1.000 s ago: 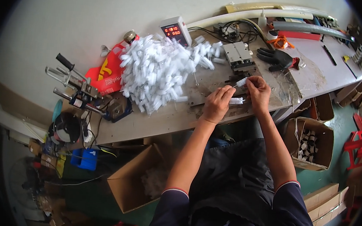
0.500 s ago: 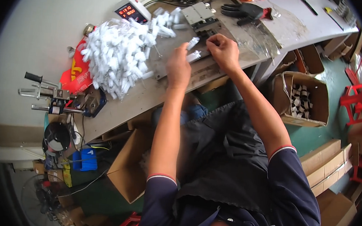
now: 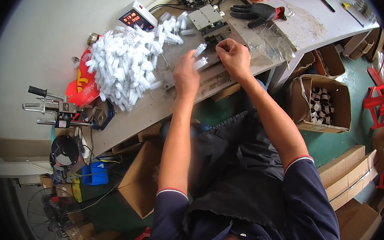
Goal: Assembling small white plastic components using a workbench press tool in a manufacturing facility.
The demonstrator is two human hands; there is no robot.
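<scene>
My left hand (image 3: pixel 185 74) is raised over the grey workbench (image 3: pixel 166 104) and holds a small white bristle brush (image 3: pixel 199 50) by its stem. My right hand (image 3: pixel 234 58) is closed on something small at the foot of a small grey metal machine (image 3: pixel 208 22); what it pinches is hidden by the fingers. A large heap of white brushes (image 3: pixel 121 67) lies to the left of both hands, and a second brush lies blurred between them.
A white counter box with red digits (image 3: pixel 137 18) stands behind the heap. A black glove (image 3: pixel 257 12) lies at the back right. A clamp tool (image 3: pixel 62 110) sits at the bench's left end. Open cardboard boxes (image 3: pixel 322 103) stand on the green floor to the right.
My head has tilted, so the bench slid up in view. My left hand has lifted off the bench with a white brush; my right hand stays by the machine.
</scene>
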